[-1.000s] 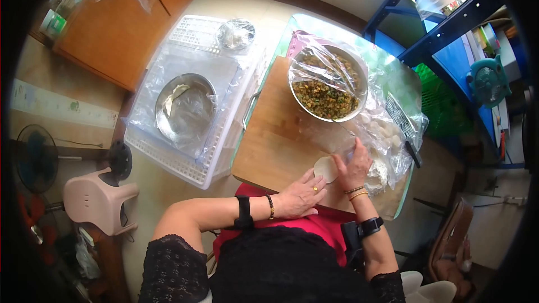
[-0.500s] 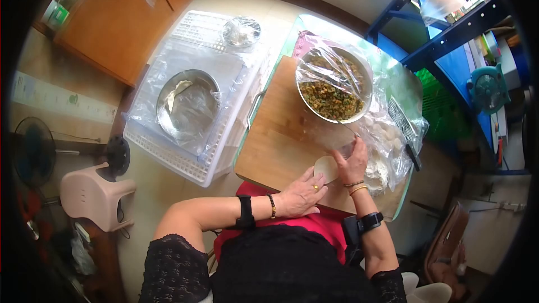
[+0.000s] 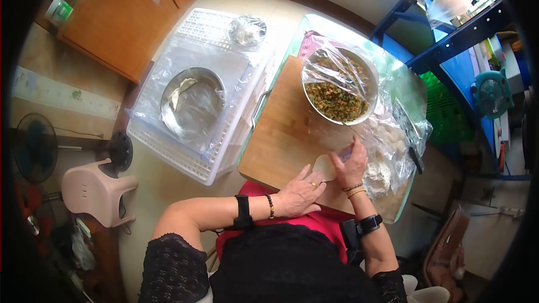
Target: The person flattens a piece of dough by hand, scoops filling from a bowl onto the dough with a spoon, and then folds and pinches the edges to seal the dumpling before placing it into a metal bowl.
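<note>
A pale round dough wrapper [image 3: 324, 168] lies near the front edge of the wooden board [image 3: 275, 140]. My left hand [image 3: 301, 193] rests with its fingers spread and their tips on the wrapper's near left side. At the wrapper's right is my right hand [image 3: 351, 165], its fingers curled round something I cannot make out. A metal bowl of chopped filling [image 3: 337, 101], partly under plastic film, stands on the board above both hands. White flour [image 3: 377, 179] is heaped right of my right hand, and dough pieces [image 3: 387, 134] lie under clear plastic.
A metal bowl [image 3: 192, 106] with a dough scrap sits on plastic film over a white crate [image 3: 196, 171] at the left. A black-handled tool [image 3: 415, 160] lies on the right side. A pink stool [image 3: 98, 193] stands at lower left, a blue metal frame [image 3: 449, 45] at upper right.
The view has shifted slightly, so the table and bowls appear a little further right. My right hand has moved slightly relative to the wrapper; my left hand stays on its edge.
</note>
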The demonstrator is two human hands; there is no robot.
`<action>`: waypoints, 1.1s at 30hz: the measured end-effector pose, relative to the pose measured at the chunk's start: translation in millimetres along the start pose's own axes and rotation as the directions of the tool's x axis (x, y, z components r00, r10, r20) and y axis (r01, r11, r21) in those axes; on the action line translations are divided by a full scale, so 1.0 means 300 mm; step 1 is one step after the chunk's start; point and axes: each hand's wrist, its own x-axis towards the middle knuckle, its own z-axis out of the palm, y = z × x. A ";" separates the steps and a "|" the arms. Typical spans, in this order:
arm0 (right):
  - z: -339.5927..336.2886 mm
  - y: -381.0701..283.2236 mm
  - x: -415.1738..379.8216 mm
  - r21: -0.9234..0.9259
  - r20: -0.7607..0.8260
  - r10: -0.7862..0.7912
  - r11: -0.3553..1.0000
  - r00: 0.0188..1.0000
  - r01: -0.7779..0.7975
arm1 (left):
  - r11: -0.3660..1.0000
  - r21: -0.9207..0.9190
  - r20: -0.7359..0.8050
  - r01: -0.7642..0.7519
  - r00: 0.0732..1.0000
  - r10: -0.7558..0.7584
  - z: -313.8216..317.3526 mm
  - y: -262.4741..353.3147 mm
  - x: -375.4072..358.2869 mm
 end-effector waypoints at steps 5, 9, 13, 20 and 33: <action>0.003 0.114 0.005 0.309 -0.055 0.113 0.947 0.992 -0.091 | 0.993 0.063 -0.012 0.098 0.995 -0.098 -0.018 -0.013 0.034; -0.104 0.065 -0.066 0.261 -0.015 -0.014 0.965 1.000 0.017 | 0.997 0.047 -0.089 -0.053 0.994 0.057 0.038 -0.006 0.060; -0.072 -0.022 -0.170 0.014 0.053 -0.217 0.976 0.975 0.216 | 0.998 0.003 0.320 -0.065 0.946 0.060 -0.036 0.028 0.075; -0.030 0.079 -0.026 -0.019 -0.040 -0.062 0.998 0.997 0.061 | 0.989 0.054 0.076 -0.135 0.988 0.131 0.016 -0.005 0.026; 0.007 -0.017 -0.065 -0.078 0.007 -0.171 0.982 0.985 0.171 | 0.994 0.045 0.055 -0.098 0.994 0.095 0.000 -0.008 -0.001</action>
